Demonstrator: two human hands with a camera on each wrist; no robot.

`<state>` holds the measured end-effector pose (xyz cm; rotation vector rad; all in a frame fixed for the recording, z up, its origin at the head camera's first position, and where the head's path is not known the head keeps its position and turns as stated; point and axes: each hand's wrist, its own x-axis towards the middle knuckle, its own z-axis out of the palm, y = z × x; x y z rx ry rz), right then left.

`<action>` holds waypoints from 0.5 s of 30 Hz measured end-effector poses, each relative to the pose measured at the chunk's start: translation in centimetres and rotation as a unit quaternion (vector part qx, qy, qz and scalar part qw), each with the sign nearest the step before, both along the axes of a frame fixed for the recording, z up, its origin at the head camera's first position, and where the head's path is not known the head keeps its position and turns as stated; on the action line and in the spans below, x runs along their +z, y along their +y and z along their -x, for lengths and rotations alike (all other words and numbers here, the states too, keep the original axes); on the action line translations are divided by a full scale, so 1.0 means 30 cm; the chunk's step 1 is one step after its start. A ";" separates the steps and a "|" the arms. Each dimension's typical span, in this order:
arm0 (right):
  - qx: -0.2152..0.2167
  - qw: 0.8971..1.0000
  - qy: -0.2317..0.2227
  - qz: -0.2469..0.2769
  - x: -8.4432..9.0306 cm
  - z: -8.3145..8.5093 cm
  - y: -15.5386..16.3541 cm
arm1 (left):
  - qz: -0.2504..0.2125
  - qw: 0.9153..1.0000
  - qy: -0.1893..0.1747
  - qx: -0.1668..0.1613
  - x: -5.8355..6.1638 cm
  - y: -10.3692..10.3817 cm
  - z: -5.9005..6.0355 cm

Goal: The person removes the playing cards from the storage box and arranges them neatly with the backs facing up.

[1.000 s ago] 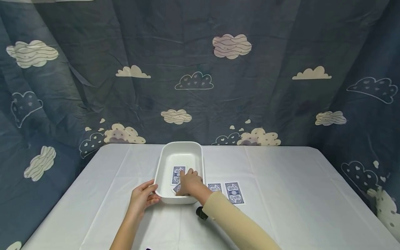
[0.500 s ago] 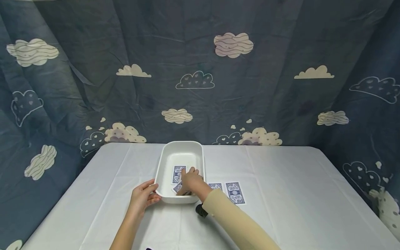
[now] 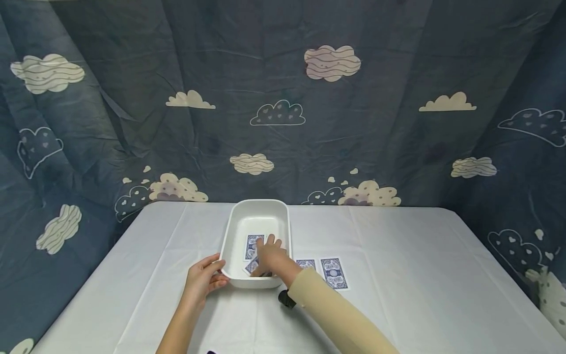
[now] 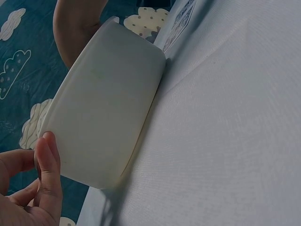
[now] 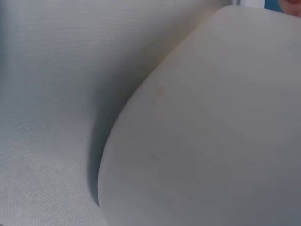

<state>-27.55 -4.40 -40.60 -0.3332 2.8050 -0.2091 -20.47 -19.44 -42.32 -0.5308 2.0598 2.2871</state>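
The left hand (image 3: 201,280) holds the near-left corner of the white tub (image 3: 230,236), fingers curled round its wall. The right hand (image 3: 270,255) reaches inside, fingers spread and relaxed over blue-backed playing cards (image 3: 253,246); whether it holds one cannot be told. Two more cards (image 3: 333,273) lie on the worktop (image 3: 420,275), just right of the tub. No writing is readable.

Both hands forward, forearms converging

The left hand (image 3: 203,280) is bare-armed, thumb up and fingers loosely curled toward the right hand (image 3: 270,256), which lies palm down just ahead of it, fingers spread and reaching away from a beige-sleeved forearm angled in from the lower right.
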 end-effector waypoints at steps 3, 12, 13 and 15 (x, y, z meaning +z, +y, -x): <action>0.024 0.999 0.028 -0.003 -0.001 -0.009 0.000 | -0.004 1.000 0.001 -0.002 0.002 -0.001 0.001; 0.084 0.992 0.089 -0.025 -0.008 -0.031 -0.004 | -0.003 1.000 0.007 -0.002 0.002 0.000 -0.001; 0.088 0.991 0.095 -0.025 -0.009 -0.033 -0.003 | -0.002 1.000 0.007 -0.001 0.001 0.000 -0.002; 0.094 0.990 0.103 -0.022 -0.015 -0.034 0.001 | 0.000 1.000 0.008 -0.002 -0.001 0.001 -0.002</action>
